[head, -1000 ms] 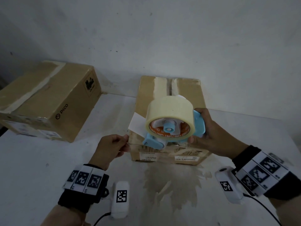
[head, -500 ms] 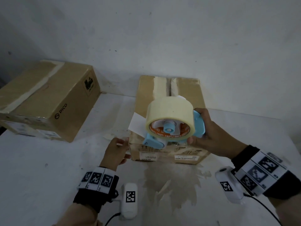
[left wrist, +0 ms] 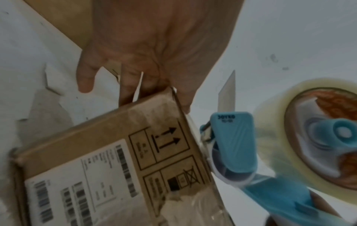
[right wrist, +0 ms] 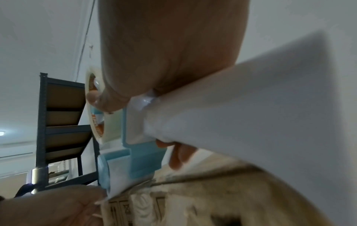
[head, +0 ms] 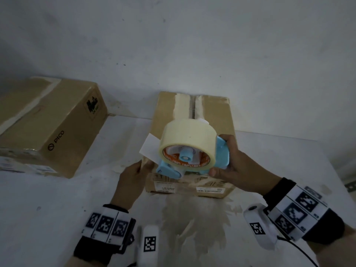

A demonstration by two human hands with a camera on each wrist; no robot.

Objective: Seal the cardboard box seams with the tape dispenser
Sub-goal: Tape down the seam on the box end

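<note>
— At the near edge of the table (head: 48, 205), what do your hands hold?

— My right hand (head: 237, 168) is wrapped round the handle of the blue tape dispenser (head: 221, 157), thumb under it, fingers curled behind. The dispenser hangs just above the near end of the cardboard box (head: 217, 120), its front roller low over the box's near top edge.

— And the left?

— My left hand (head: 131, 180) is at the box's near-left corner. Its fingertips (left wrist: 127, 85) pinch a thin, pale edge against that corner; whether this is the free end of the tape, I cannot tell. The little finger stands apart, touching nothing.

— The tape itself?

— A full, pale tape roll (head: 188, 135) sits on the dispenser's hub. A white sheet (head: 150, 147) shows just left of it.

— The surface?

— White table, with a brown stain (head: 192, 218) in front of the box. The box's top seam (head: 193, 106) lies between two worn, pale strips.

— Further off?

— A second cardboard box (head: 57, 128), marked PICO, stands well apart at far left. Both boxes stand against a white wall (head: 192, 45). The right wrist view shows a dark metal shelving rack (right wrist: 61, 126).
</note>
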